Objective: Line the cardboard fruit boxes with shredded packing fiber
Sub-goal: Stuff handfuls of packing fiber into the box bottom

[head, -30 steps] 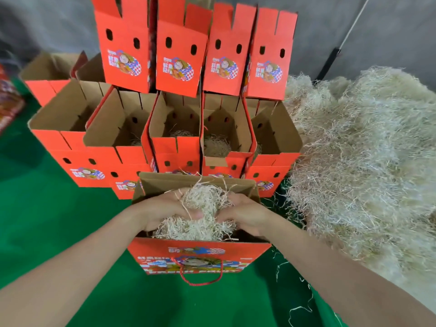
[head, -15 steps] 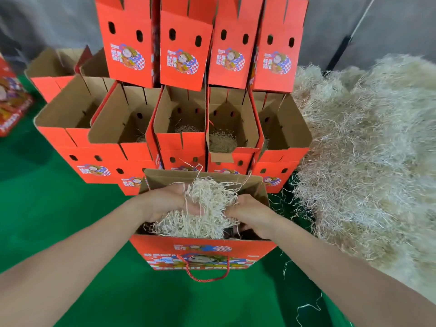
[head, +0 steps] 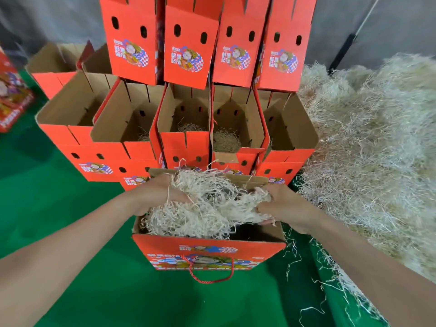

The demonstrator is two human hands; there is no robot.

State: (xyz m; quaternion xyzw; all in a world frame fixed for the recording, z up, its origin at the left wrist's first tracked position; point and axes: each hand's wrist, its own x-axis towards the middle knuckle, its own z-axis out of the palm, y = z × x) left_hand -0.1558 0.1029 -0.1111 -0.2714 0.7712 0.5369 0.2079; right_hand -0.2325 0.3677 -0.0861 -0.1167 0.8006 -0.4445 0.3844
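Both hands (head: 238,201) in fiber (head: 207,208)

Red boxes (head: 207,253), pale fiber (head: 207,206), green floor (head: 70,208).

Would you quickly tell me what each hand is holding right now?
Left hand: grips the left side of the fiber wad above the near box.
Right hand: grips the right end of the same wad.

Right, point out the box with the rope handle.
The nearest box, where the left hand and right hand grip fiber. A red rope handle hangs from its front; the boxes behind show only punched holes.
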